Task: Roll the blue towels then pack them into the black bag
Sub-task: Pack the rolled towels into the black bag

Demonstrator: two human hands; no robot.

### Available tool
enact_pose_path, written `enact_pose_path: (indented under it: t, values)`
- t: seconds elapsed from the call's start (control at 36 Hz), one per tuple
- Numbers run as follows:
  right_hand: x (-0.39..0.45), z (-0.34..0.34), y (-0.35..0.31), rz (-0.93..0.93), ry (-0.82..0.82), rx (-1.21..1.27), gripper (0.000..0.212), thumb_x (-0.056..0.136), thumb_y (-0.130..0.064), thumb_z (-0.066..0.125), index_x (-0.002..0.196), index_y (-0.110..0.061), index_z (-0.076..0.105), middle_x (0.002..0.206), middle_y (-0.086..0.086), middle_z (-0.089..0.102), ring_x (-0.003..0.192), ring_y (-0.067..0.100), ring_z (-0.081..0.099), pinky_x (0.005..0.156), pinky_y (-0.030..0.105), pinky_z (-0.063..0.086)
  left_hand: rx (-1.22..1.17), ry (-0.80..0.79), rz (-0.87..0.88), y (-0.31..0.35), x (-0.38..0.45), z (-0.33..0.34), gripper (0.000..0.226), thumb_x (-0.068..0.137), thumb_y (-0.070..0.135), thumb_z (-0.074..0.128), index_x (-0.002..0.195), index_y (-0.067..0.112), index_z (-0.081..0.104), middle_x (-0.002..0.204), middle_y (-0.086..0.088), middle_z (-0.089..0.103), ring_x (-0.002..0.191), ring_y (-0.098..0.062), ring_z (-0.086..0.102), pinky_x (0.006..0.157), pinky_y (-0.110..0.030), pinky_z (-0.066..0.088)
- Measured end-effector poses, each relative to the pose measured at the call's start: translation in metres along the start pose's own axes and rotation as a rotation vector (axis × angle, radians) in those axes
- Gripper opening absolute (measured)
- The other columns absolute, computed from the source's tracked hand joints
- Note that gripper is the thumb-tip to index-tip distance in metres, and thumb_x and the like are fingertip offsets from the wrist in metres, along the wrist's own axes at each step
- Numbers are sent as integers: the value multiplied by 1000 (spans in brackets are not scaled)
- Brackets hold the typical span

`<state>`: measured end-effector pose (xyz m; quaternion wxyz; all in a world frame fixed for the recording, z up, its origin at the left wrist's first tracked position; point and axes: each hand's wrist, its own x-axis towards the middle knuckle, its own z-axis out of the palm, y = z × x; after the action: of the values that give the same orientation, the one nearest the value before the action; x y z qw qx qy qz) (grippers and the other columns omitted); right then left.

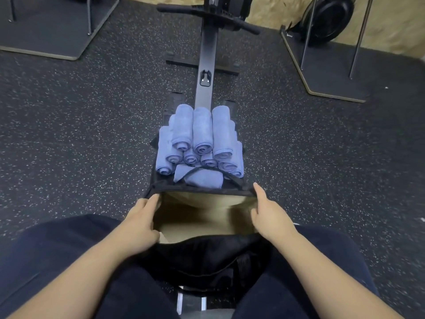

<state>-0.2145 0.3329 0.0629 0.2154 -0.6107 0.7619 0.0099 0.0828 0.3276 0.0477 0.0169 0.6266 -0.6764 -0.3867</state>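
The soft blue terry towels (200,143) lie already rolled, heaped in a pile just beyond the black fabric bag with a tan lining (207,249), one flatter piece at the front edge. So rolling looks done, and packing has not started: the bag's inside shows nothing. The left hand (142,222) and right hand (269,215) grip its opposite rims, spreading the mouth wide, above a speckled rubber floor (69,134).

place: gym | floor: black speckled rubber flooring (80,139) is covering the room | kit: a rowing machine rail (205,72) is running forward from the seated person, its handle bar (207,16) lying across the top | edges: metal rack bases (326,72) are standing on both sides | wall: chipboard panel (391,24) is showing behind.
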Motion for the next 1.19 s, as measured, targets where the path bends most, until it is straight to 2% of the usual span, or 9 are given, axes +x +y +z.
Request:
enact_pose_path:
  t: [0.11, 0.25, 0.44, 0.61, 0.69, 0.78, 0.92, 1.11, 1.19]
  values:
    - [9, -13, -16, -9, 132, -47, 38, 98, -30, 38, 136, -25, 45, 113, 11, 66, 104, 33, 59, 82, 37, 45, -40, 7, -3, -1, 7, -3, 83, 73, 5, 65, 143, 21, 23, 110, 2, 32, 105, -19, 42, 92, -27, 36]
    - [39, -8, -45, -260, 174, 49, 26, 96, -23, 48, 116, -18, 64, 111, 5, 68, 105, 29, 59, 85, 37, 46, -38, -8, 7, -4, 10, -4, 94, 72, 8, 68, 148, 23, 16, 117, 4, 28, 120, -22, 37, 100, -26, 32]
    - [104, 18, -94, -460, -69, 77, 39, 99, -14, 40, 135, -19, 52, 139, 2, 52, 127, 22, 46, 104, 32, 35, -19, -40, 11, -14, 8, -5, 93, 76, 10, 65, 150, 25, 11, 126, 11, 23, 129, -13, 26, 102, -21, 27]
    - [131, 54, -119, -622, -272, -112, 40, 98, -15, 44, 137, -21, 50, 140, 5, 50, 131, 27, 37, 104, 41, 35, -29, -75, 15, -23, 1, -5, 92, 78, 8, 62, 150, 28, 9, 123, 23, 16, 127, 0, 20, 101, -13, 22]
    - [130, 67, -120, -746, -254, -261, 43, 96, -18, 46, 137, -27, 48, 144, -8, 46, 138, 19, 30, 104, 37, 30, -44, -76, 16, -25, 3, -5, 91, 77, 5, 61, 149, 30, 11, 120, 24, 16, 121, 4, 19, 97, -10, 18]
    - [124, 70, -117, -833, -132, -331, 46, 91, -14, 46, 133, -31, 53, 134, -11, 56, 126, 19, 36, 95, 37, 22, -51, -87, 23, -27, 7, -5, 91, 75, 4, 60, 148, 30, 12, 120, 23, 18, 127, 0, 20, 99, -10, 18]
    - [117, 74, -100, -794, -55, -456, 36, 89, -10, 43, 116, -23, 64, 102, 0, 67, 104, 24, 48, 92, 37, 25, -75, -88, 13, -29, 12, -7, 91, 76, 3, 59, 149, 30, 13, 120, 25, 17, 125, 4, 17, 100, -10, 17]
    - [102, 62, -75, -583, -36, -254, 34, 91, -12, 43, 119, -14, 64, 105, 10, 70, 96, 32, 63, 82, 37, 40, -90, -82, 17, -24, 13, -9, 87, 77, 1, 56, 149, 28, 15, 123, 21, 21, 126, -1, 22, 100, -12, 19]
    - [96, 62, -69, -495, 80, -394, 20, 81, -11, 50, 87, -12, 70, 72, 10, 70, 67, 29, 66, 70, 33, 44, -86, -73, 19, -24, 12, -8, 87, 77, 1, 57, 149, 29, 16, 121, 22, 21, 119, 4, 22, 97, -10, 18]
